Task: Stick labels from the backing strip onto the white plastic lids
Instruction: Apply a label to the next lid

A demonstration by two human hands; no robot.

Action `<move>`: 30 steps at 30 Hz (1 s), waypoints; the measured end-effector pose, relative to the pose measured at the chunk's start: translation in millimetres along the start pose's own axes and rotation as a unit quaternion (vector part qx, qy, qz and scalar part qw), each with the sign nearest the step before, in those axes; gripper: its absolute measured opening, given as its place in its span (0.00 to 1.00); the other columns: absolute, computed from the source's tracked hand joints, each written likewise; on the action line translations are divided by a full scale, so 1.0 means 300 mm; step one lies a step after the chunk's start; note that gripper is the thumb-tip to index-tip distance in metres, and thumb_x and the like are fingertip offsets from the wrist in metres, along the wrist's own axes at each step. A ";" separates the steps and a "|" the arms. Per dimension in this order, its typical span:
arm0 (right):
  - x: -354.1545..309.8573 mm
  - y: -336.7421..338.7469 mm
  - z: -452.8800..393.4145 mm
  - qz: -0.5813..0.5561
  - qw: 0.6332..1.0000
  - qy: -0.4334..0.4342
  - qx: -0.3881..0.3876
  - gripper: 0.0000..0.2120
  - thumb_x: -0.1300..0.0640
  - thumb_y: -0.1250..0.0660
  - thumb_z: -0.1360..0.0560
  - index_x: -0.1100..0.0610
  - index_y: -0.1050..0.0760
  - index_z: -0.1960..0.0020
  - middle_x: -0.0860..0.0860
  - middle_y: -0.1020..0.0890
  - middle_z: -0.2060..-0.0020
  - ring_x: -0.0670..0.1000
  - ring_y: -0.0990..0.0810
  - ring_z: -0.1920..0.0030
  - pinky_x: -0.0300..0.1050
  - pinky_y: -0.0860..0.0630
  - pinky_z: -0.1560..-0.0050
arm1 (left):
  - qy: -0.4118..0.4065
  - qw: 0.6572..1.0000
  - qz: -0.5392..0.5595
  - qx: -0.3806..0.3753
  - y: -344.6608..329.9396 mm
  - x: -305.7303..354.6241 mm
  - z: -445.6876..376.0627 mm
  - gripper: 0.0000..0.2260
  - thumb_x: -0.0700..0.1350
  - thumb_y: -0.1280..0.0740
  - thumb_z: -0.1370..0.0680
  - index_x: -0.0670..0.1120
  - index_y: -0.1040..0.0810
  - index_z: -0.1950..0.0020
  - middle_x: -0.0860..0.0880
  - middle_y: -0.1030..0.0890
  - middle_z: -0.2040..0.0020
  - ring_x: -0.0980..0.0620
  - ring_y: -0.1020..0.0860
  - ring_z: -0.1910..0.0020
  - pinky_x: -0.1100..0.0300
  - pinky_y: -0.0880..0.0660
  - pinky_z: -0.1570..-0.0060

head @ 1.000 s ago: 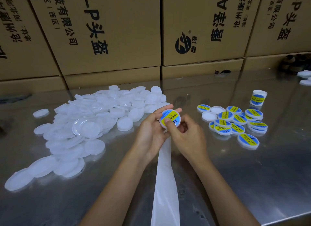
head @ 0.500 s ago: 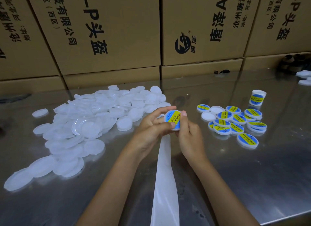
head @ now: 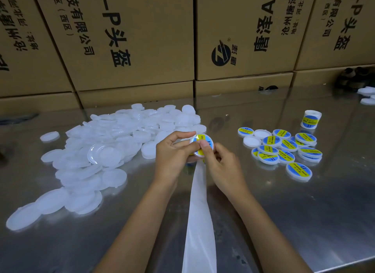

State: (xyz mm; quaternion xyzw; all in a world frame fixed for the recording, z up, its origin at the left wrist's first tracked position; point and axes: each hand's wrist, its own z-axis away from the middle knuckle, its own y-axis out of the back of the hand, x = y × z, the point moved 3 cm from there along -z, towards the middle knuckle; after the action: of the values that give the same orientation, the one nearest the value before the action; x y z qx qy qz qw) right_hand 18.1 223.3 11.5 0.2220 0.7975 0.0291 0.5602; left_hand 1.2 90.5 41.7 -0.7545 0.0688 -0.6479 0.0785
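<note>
Labelled lid (head: 203, 145) held above the metal table (head: 304, 211), tilted toward the camera, between both hands. Gripped at its left edge by curled fingers of left hand (head: 174, 154); pressed on its blue-and-yellow label by thumb of right hand (head: 222, 164), fingers curled behind. White backing strip (head: 199, 222) hanging from beneath the hands toward the camera. Heap of bare lids (head: 105, 150) left; labelled lids (head: 284, 148) right, well apart.

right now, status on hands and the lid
Left hand grips lid. Right hand thumb presses label down. Backing strip hangs between arms. Nothing blocking.
</note>
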 end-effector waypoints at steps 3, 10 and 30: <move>0.002 0.003 0.000 0.041 0.999 0.010 0.006 0.24 0.39 0.43 0.20 0.55 0.33 0.66 0.43 0.28 0.75 0.45 0.33 0.71 0.46 0.34 0.66 | -0.002 1.000 0.007 0.025 0.001 -0.004 0.001 0.05 0.39 0.22 0.28 0.43 0.16 0.56 0.45 0.13 0.60 0.50 0.15 0.63 0.60 0.19 0.66; 0.008 0.010 0.000 0.095 0.995 0.021 0.034 0.22 0.44 0.49 0.17 0.53 0.27 0.61 0.48 0.22 0.69 0.52 0.24 0.65 0.51 0.30 0.63 | 0.006 0.998 -0.047 -0.034 0.006 -0.001 -0.010 0.03 0.42 0.26 0.23 0.44 0.17 0.51 0.45 0.13 0.59 0.50 0.15 0.61 0.60 0.19 0.65; -0.001 -0.008 0.004 0.031 0.999 0.019 -0.023 0.21 0.47 0.44 0.17 0.56 0.30 0.64 0.44 0.27 0.74 0.44 0.31 0.70 0.45 0.32 0.66 | 0.003 1.000 -0.023 -0.012 0.018 -0.002 -0.012 0.08 0.39 0.24 0.26 0.39 0.19 0.50 0.41 0.14 0.60 0.45 0.14 0.63 0.56 0.17 0.65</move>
State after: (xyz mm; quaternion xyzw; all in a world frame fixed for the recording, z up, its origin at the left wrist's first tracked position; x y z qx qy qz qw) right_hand 18.4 220.9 10.6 0.2332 0.8001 0.0693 0.5484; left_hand -2.4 85.2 40.5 -0.7547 0.0594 -0.6511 0.0547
